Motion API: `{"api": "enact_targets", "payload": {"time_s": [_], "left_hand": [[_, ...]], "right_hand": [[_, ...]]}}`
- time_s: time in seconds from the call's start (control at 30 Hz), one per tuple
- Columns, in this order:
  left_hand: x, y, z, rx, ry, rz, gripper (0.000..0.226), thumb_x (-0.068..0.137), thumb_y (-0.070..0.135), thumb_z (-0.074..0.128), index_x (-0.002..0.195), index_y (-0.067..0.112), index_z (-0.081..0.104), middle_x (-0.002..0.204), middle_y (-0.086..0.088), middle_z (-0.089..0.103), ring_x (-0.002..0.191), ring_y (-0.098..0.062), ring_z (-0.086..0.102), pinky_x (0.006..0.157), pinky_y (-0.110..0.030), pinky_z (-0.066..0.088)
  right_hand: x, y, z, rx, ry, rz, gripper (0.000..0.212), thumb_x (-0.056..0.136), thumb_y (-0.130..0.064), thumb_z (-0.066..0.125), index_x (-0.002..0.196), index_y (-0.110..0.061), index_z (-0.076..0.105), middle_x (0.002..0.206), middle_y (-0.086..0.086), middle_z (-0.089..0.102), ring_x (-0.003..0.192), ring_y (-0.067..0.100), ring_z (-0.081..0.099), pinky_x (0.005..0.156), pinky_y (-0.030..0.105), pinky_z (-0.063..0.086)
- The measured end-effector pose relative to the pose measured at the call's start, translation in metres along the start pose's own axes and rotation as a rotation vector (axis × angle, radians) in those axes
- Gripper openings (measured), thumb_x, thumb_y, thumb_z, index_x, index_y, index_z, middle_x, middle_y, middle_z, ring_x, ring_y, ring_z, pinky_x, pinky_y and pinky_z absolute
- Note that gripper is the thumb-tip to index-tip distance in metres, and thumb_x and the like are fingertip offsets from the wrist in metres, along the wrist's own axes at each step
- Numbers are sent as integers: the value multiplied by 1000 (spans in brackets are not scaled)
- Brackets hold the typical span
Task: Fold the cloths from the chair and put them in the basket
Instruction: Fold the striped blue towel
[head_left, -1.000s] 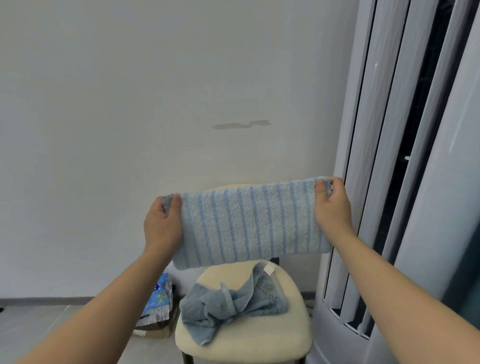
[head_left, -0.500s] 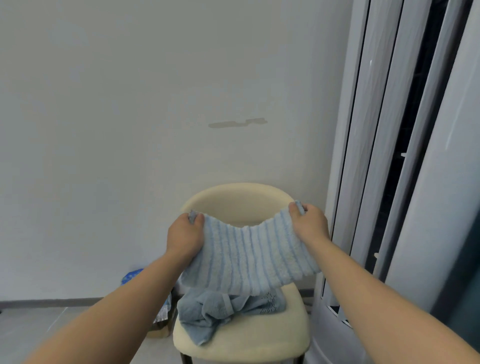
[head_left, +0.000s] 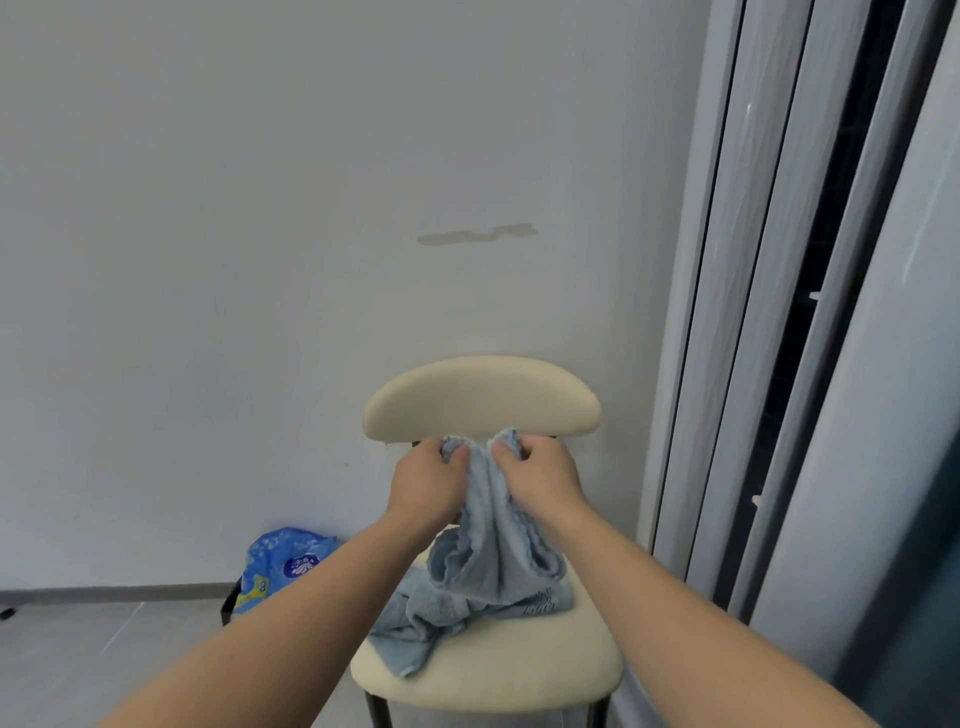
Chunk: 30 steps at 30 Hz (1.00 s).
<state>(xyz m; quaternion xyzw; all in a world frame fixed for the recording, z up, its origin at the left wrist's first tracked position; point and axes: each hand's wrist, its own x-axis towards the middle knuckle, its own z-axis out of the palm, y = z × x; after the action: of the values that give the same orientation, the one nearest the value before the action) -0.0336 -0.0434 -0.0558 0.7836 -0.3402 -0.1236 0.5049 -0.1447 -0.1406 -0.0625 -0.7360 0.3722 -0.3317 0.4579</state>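
Note:
A light blue striped cloth hangs doubled over the cream chair, its two top ends brought together. My left hand pinches one top end and my right hand pinches the other, knuckles almost touching. Below, a crumpled blue-grey cloth lies on the chair seat, partly hidden behind the hanging cloth. No basket shows in this view.
A plain wall stands behind the chair. Sliding door frames rise close on the right. A blue printed plastic pack sits in a dark box on the floor left of the chair. Grey floor tiles spread out at the lower left.
My hands came together and dropped lower, folding the stretched striped cloth in half so it now hangs doubled. The crumpled cloth on the seat stayed put.

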Motion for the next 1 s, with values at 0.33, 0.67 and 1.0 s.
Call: {"api": "enact_targets", "payload": {"time_s": [0.33, 0.67, 1.0], "left_hand": [[-6, 1, -4, -39, -30, 4, 49, 94, 66, 50, 89, 23, 72, 81, 2, 75, 76, -18, 73, 67, -41, 62], [-7, -10, -14, -328, -123, -18, 10, 91, 14, 70, 98, 18, 76, 90, -4, 79, 93, -30, 75, 87, -47, 61], [10, -14, -52, 29, -126, 283, 10, 88, 24, 54, 91, 29, 62, 84, 18, 68, 77, 3, 57, 77, -29, 46]], "right_hand": [[-15, -5, -1, 455, -249, 118, 42, 108, -40, 45, 109, -9, 73, 85, 10, 70, 70, 18, 67, 60, 32, 56], [-20, -2, -9, 733, -223, 247, 27, 111, -23, 35, 119, -4, 52, 92, 24, 74, 75, 33, 72, 65, 40, 59], [-18, 24, -23, -218, -142, -233, 27, 82, -16, 62, 101, -36, 62, 108, -17, 46, 98, 5, 48, 88, 29, 46]]}}
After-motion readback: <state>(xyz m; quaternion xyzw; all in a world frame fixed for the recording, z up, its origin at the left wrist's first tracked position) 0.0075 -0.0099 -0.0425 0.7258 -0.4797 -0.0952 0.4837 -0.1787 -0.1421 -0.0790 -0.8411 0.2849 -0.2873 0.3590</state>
